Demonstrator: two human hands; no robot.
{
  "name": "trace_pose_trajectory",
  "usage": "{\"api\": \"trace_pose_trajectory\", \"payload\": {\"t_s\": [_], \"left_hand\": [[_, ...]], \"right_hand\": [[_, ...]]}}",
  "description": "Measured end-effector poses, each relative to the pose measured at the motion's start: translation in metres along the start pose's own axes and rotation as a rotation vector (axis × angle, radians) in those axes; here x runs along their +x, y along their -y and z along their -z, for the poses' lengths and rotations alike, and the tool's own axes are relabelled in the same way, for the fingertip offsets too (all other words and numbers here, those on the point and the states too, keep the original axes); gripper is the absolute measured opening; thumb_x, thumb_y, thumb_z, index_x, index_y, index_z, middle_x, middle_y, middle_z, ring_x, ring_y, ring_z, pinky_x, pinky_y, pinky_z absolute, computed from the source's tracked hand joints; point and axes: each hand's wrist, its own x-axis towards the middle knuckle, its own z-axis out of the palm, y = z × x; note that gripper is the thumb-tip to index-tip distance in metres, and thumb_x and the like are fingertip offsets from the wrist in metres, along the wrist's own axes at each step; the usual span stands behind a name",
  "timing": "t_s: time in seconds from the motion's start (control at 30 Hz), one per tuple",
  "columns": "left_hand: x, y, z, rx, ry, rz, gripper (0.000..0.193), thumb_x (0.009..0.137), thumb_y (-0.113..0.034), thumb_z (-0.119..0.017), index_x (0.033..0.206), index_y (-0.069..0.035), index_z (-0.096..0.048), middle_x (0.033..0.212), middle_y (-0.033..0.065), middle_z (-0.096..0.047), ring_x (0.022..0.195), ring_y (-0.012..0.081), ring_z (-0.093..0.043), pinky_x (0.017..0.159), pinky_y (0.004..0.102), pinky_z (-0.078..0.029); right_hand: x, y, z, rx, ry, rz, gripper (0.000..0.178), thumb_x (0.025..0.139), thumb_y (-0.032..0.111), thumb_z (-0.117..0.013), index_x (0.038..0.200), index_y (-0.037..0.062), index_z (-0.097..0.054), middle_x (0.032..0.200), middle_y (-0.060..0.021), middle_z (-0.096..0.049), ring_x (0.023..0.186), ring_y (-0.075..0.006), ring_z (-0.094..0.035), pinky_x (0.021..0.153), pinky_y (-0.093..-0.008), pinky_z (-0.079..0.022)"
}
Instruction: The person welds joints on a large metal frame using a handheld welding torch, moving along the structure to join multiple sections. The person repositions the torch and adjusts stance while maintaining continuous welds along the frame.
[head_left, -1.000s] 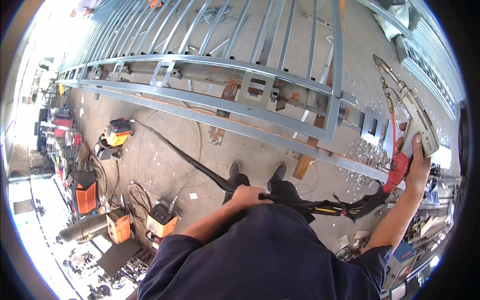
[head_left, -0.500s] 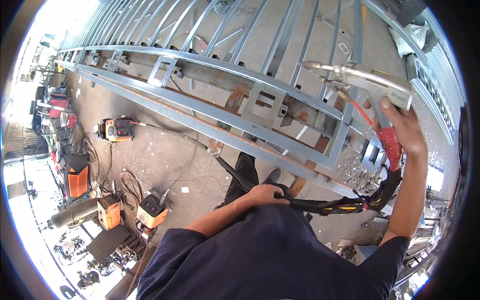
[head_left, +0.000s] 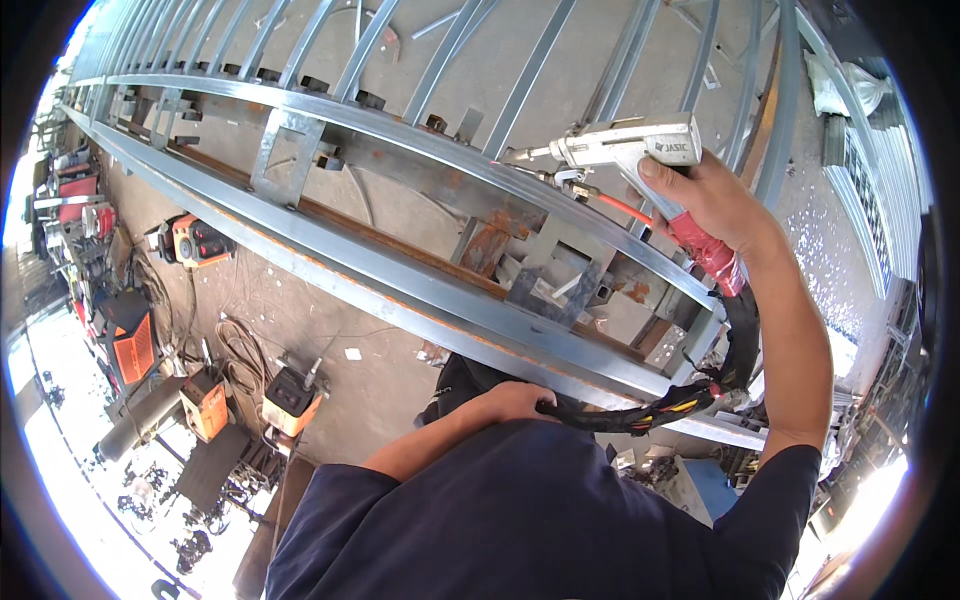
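My right hand (head_left: 715,200) is wrapped round the grip of a silver welding gun (head_left: 625,143), its thumb lying along the side of the body. Red tape covers the lower handle, and a thin orange-red hose runs beside it. The gun's narrow nozzle points left, at the long upper rail of a galvanized steel frame (head_left: 400,130); whether it touches cannot be made out. Low in front of my body, my left hand (head_left: 522,400) closes on the black-wrapped cable bundle (head_left: 640,415) that loops up to the gun's handle. Some of its fingers are hidden.
Evenly spaced bars cross the frame's far side, with a rusty beam and steel plates (head_left: 560,278) below. Orange-and-black machines (head_left: 292,400) and coiled cable (head_left: 240,350) stand on the floor at left. Stacked metal sheets (head_left: 865,200) lie at right, scrap at lower right.
My right hand has brought the welding gun left and slightly lower in view, its nozzle now close to the upper rail. My left hand still grips the cable bundle. The view has shifted.
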Motion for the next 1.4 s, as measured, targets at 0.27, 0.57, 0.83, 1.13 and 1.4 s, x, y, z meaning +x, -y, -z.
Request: {"api": "trace_pose_trajectory", "payload": {"t_s": [0.27, 0.57, 0.83, 1.13, 1.4], "left_hand": [[0.012, 0.017, -0.010, -0.076, -0.044, 0.031, 0.051, 0.090, -0.053, -0.070, 0.123, -0.014, -0.070, 0.118, 0.0134, -0.074, 0.113, 0.0341, -0.068, 0.096, 0.0430, -0.051], [0.013, 0.020, -0.018, -0.113, -0.099, 0.020, 0.047, 0.089, -0.047, -0.072, 0.122, -0.014, -0.069, 0.118, 0.0131, -0.072, 0.115, 0.0344, -0.067, 0.098, 0.0431, -0.051], [0.016, 0.026, -0.022, -0.076, -0.147, -0.023, 0.047, 0.088, -0.046, -0.071, 0.122, -0.014, -0.069, 0.122, 0.0155, -0.071, 0.119, 0.0364, -0.066, 0.101, 0.0441, -0.050], [0.011, 0.019, -0.015, -0.101, -0.143, -0.016, 0.045, 0.089, -0.045, -0.073, 0.120, -0.012, -0.069, 0.121, 0.0156, -0.071, 0.119, 0.0363, -0.065, 0.100, 0.0451, -0.049], [0.011, 0.021, -0.014, -0.082, -0.139, -0.038, 0.047, 0.088, -0.046, -0.071, 0.121, -0.013, -0.070, 0.128, 0.0164, -0.069, 0.124, 0.0375, -0.063, 0.105, 0.0456, -0.048]], "right_hand": [[0.031, -0.012, 0.005, 0.167, 0.006, -0.001, 0.055, 0.101, 0.042, -0.069, 0.131, -0.0030, -0.061, 0.104, -0.0111, -0.071, 0.075, -0.0157, -0.069, 0.059, -0.0301, -0.058], [0.039, -0.018, 0.010, 0.153, 0.091, -0.030, 0.053, 0.101, 0.043, -0.067, 0.126, -0.0027, -0.063, 0.096, -0.0106, -0.072, 0.070, -0.0149, -0.067, 0.057, -0.0298, -0.057], [0.039, -0.022, 0.006, 0.195, 0.053, -0.001, 0.062, 0.100, 0.050, -0.067, 0.127, -0.0052, -0.065, 0.097, -0.0122, -0.071, 0.068, -0.0143, -0.067, 0.057, -0.0286, -0.056], [0.040, -0.018, 0.004, 0.172, 0.065, 0.031, 0.064, 0.100, 0.052, -0.067, 0.131, -0.0035, -0.064, 0.099, -0.0100, -0.070, 0.066, -0.0130, -0.066, 0.057, -0.0282, -0.054], [0.040, -0.015, 0.006, 0.139, 0.075, -0.003, 0.061, 0.100, 0.052, -0.067, 0.128, -0.0027, -0.065, 0.092, -0.0082, -0.069, 0.064, -0.0121, -0.065, 0.055, -0.0274, -0.053]]}}
